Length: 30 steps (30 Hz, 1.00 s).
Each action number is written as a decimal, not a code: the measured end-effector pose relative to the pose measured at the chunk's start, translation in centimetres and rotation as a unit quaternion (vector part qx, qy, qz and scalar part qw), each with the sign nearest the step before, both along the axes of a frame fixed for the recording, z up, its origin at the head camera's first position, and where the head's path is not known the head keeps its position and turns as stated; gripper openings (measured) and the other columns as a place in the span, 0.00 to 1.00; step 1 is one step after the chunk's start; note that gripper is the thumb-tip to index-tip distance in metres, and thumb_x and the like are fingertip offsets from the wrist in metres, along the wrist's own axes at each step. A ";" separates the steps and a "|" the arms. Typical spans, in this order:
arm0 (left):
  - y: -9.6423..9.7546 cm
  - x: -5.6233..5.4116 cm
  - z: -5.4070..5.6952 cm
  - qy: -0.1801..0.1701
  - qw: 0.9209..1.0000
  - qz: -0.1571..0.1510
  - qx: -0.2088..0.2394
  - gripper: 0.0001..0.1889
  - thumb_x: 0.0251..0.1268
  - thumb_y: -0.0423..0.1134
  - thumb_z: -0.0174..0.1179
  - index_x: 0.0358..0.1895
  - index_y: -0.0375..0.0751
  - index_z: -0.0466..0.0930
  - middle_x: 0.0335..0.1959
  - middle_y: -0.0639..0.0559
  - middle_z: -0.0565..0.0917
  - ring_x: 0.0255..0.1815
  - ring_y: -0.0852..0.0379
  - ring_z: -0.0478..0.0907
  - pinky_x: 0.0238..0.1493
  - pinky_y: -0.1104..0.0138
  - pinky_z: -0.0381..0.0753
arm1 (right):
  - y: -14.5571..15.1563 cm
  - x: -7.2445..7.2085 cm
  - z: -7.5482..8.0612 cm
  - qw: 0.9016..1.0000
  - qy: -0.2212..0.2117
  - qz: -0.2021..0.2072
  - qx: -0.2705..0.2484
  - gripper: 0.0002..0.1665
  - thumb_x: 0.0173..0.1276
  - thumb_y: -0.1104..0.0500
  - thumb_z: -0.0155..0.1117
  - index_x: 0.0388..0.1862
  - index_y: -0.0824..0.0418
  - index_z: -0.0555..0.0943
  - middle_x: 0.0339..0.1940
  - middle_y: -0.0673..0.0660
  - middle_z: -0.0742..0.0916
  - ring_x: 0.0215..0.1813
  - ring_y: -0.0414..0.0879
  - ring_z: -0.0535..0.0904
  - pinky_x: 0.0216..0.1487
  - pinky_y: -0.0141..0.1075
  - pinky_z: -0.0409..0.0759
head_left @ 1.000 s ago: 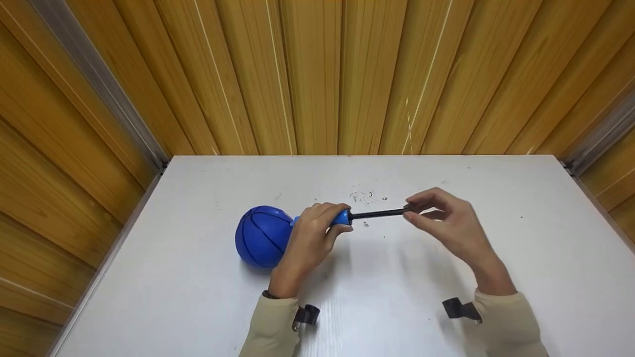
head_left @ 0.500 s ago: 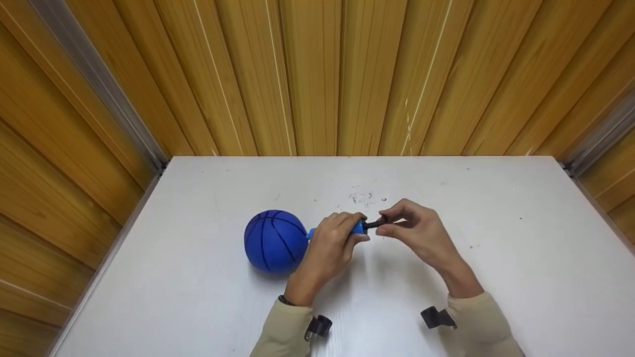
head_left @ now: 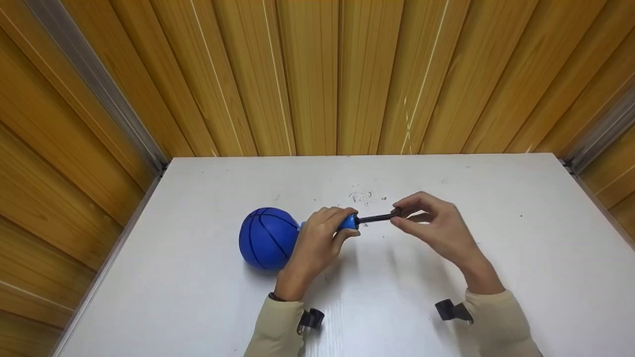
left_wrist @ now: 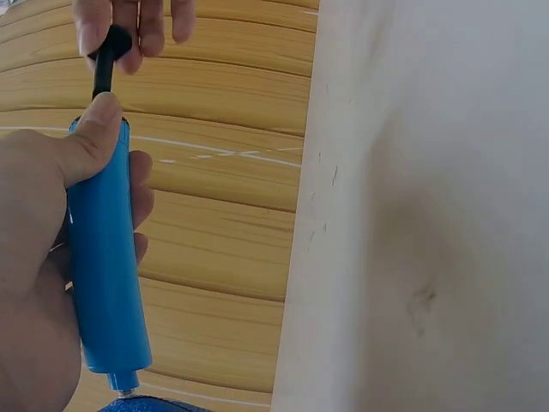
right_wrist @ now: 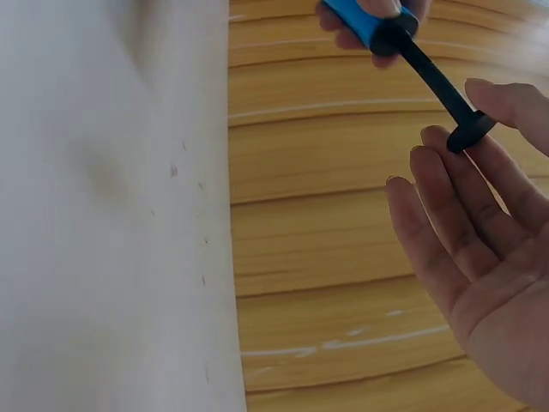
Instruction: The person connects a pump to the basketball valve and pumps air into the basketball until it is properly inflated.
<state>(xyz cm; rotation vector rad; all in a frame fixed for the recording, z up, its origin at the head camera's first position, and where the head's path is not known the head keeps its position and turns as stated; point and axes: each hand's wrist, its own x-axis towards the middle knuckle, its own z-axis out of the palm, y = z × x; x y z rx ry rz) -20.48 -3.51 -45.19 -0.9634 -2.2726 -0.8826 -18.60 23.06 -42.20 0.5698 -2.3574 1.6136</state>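
My left hand (head_left: 317, 240) grips the blue barrel of a hand pump (left_wrist: 107, 266), with the thumb along its upper end. In the left wrist view a thin metal needle joins the pump's tip to the blue ball (head_left: 268, 239), which has black basketball lines. My right hand (head_left: 444, 228) pinches the black end knob (right_wrist: 472, 130) of the pump's plunger between thumb and fingers. Part of the black plunger rod (head_left: 375, 218) shows between the two hands. In the head view the left hand covers most of the barrel.
Beneath the hands is a white table (head_left: 163, 297) with dark scuff marks. A wood-patterned panel wall (head_left: 317, 79) rises behind its far edge. Black camera mounts (head_left: 311, 319) stick out from both sleeves.
The right hand moved left, pushing the plunger into the barrel, then drew it partly back out to the right. Ball, pump and left hand shifted right, then partly back left.
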 end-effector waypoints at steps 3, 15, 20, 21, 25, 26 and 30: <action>-0.3 -0.1 0.2 0.006 1.000 0.009 0.003 0.18 0.70 0.42 0.71 0.57 0.36 0.87 0.47 0.48 0.89 0.46 0.51 0.84 0.50 0.60 0.84 | 1.6 0.3 0.7 1.000 -0.001 -0.022 -0.020 0.15 0.65 0.70 0.78 0.51 0.64 0.88 0.44 0.57 0.91 0.46 0.46 0.89 0.50 0.34 0.86; 1.2 0.5 -0.5 0.029 0.997 0.043 -0.064 0.16 0.74 0.42 0.68 0.57 0.35 0.84 0.47 0.47 0.87 0.48 0.49 0.83 0.50 0.60 0.83 | -1.3 -0.6 -1.1 0.997 -0.058 0.006 -0.050 0.12 0.63 0.68 0.81 0.43 0.67 0.87 0.44 0.60 0.91 0.46 0.47 0.88 0.49 0.36 0.87; 1.4 0.8 -0.7 0.022 0.995 0.040 -0.083 0.17 0.74 0.41 0.69 0.58 0.35 0.84 0.48 0.47 0.87 0.49 0.49 0.83 0.53 0.60 0.82 | -3.3 -0.7 -2.2 0.996 -0.076 0.020 -0.031 0.13 0.65 0.63 0.82 0.44 0.65 0.86 0.45 0.58 0.91 0.46 0.48 0.88 0.47 0.36 0.86; 1.4 0.8 -0.6 0.019 0.996 0.037 -0.081 0.17 0.73 0.41 0.69 0.58 0.36 0.84 0.48 0.47 0.87 0.49 0.49 0.83 0.53 0.60 0.82 | -3.4 -0.7 -2.2 0.996 -0.078 0.023 -0.030 0.14 0.65 0.63 0.81 0.45 0.65 0.86 0.45 0.58 0.91 0.46 0.49 0.88 0.47 0.36 0.86; 1.2 0.6 -0.5 0.001 0.998 0.016 -0.060 0.17 0.72 0.41 0.70 0.59 0.37 0.85 0.49 0.48 0.88 0.50 0.50 0.83 0.57 0.60 0.82 | -3.2 -0.4 -1.9 0.996 -0.074 0.030 -0.026 0.14 0.65 0.62 0.81 0.47 0.64 0.87 0.43 0.58 0.91 0.42 0.51 0.89 0.46 0.37 0.87; 1.1 0.6 -0.5 -0.002 0.998 0.011 -0.055 0.18 0.73 0.42 0.69 0.59 0.37 0.85 0.49 0.48 0.88 0.50 0.50 0.83 0.57 0.60 0.82 | -3.0 -0.4 -1.7 0.997 -0.069 0.031 -0.021 0.14 0.65 0.62 0.81 0.47 0.63 0.87 0.43 0.57 0.91 0.42 0.51 0.89 0.45 0.36 0.87; 0.9 0.4 -0.4 -0.005 0.999 0.002 -0.042 0.18 0.74 0.45 0.67 0.59 0.38 0.85 0.48 0.49 0.88 0.48 0.51 0.83 0.55 0.61 0.83 | -1.7 -0.1 -0.8 0.999 -0.041 0.018 0.001 0.13 0.66 0.62 0.81 0.48 0.61 0.88 0.42 0.54 0.91 0.42 0.49 0.89 0.44 0.35 0.87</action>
